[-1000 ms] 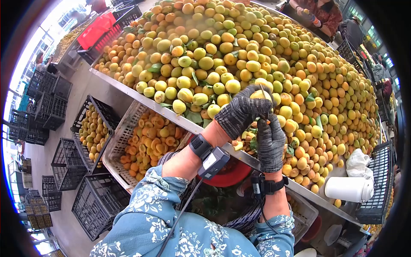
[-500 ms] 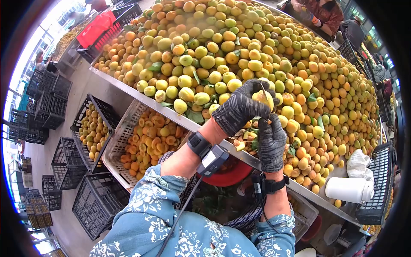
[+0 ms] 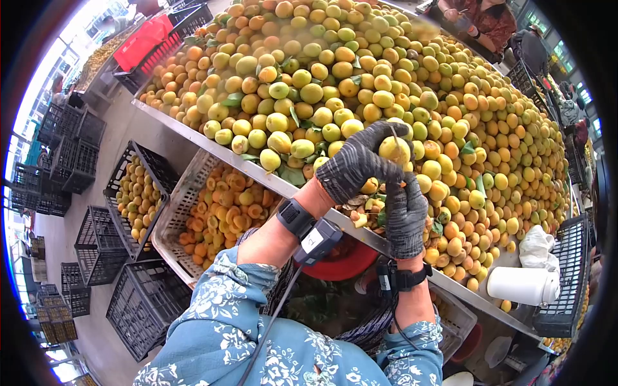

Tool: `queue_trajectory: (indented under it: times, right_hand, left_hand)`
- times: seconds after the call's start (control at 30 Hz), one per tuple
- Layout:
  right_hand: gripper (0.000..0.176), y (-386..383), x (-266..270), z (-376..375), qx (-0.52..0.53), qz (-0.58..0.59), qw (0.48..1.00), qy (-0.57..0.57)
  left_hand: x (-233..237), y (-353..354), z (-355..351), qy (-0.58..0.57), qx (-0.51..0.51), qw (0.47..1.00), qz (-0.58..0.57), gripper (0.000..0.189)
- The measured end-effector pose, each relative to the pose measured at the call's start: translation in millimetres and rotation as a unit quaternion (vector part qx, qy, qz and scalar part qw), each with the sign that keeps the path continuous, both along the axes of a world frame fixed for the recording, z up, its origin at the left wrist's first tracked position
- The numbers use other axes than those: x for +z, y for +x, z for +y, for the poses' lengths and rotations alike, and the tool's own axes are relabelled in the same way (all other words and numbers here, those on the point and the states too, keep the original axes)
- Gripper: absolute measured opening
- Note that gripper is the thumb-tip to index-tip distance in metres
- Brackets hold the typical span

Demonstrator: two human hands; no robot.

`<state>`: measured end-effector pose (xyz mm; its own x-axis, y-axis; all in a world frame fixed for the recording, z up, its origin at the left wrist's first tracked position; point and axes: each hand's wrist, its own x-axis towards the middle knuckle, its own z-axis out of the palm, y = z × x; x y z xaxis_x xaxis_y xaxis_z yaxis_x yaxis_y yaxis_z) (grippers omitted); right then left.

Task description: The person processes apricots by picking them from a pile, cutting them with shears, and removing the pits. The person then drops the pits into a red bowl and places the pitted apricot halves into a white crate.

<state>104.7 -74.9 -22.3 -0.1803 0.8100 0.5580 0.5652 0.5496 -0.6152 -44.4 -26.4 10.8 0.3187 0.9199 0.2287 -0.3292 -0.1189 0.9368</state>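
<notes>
In my left hand [image 3: 360, 157], gloved in dark grey knit, a yellow-green apricot [image 3: 389, 152] is gripped between thumb and fingers over the front of the fruit heap. My right hand [image 3: 405, 219], in a matching glove, is just below and to the right, fingers pinched together. A thin, blade-like strip [image 3: 395, 136] lies across the apricot's face; it looks like a small knife coming up from my right hand, its handle mostly hidden by the fingers. Cut scraps [image 3: 358, 219] lie at the table edge beneath my hands.
Whole apricots [image 3: 309, 93] cover the table behind its metal edge [image 3: 212, 147]. A pale crate [image 3: 168, 222] of halved apricots and a red basin [image 3: 344, 264] sit below. Black crates [image 3: 148, 302] stand left. A white container [image 3: 523, 285] lies right. Another person [image 3: 486, 22] works across.
Both hands stay close together around the apricot. The fruit appears slightly turned, with more of its face showing, and my right hand sits marginally further left and lower.
</notes>
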Motion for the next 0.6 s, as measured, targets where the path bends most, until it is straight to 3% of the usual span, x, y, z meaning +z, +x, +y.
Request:
queue_trajectory:
  times: [0.07, 0.1, 0.17, 0.2, 0.27, 0.37, 0.43, 0.57, 0.6]
  right_hand:
    - [0.022, -5.3, 5.6, -3.9, -0.009, 0.216, 0.958, -0.19]
    - [0.022, -4.3, 4.7, -3.9, -0.009, 0.216, 0.958, -0.188]
    - [0.022, -2.6, 2.4, -3.1, -0.016, 0.185, 0.965, -0.184]
    - [0.022, -3.9, 4.3, -3.8, -0.015, 0.183, 0.965, -0.185]
    - [0.021, -7.3, 12.1, -4.5, 0.013, 0.246, 0.952, -0.184]
    - [0.021, -4.6, 12.1, -3.7, 0.001, 0.187, 0.97, -0.158]
    - [0.021, -3.1, 12.6, -4.2, -0.004, 0.168, 0.975, -0.148]
    - [0.022, -2.1, 5.6, -3.9, -0.013, 0.141, 0.982, -0.121]
    - [0.021, -2.0, 6.0, -5.0, -0.025, 0.119, 0.985, -0.124]
  left_hand:
    - [-2.0, 0.6, 0.9, -0.025, 0.038, 0.999, -0.018, 0.042]
    - [-2.4, 1.8, -1.8, -0.024, 0.038, 0.999, -0.018, 0.042]
    - [-2.2, 5.5, -11.3, -0.177, -0.062, 0.972, -0.142, 0.042]
    - [2.0, 4.7, -13.9, -0.057, -0.007, 0.998, -0.025, 0.044]
    - [2.1, 4.2, -12.4, -0.048, -0.005, 0.999, -0.019, 0.044]
    - [6.3, 3.4, -14.5, -0.031, 0.014, 0.999, -0.012, 0.049]
    - [5.5, 1.1, -13.7, 0.09, 0.109, 0.98, 0.137, 0.053]
    - [1.5, 1.9, -12.3, 0.076, 0.119, 0.981, 0.135, 0.053]
    - [6.6, -0.1, -13.4, 0.083, 0.133, 0.969, 0.193, 0.053]
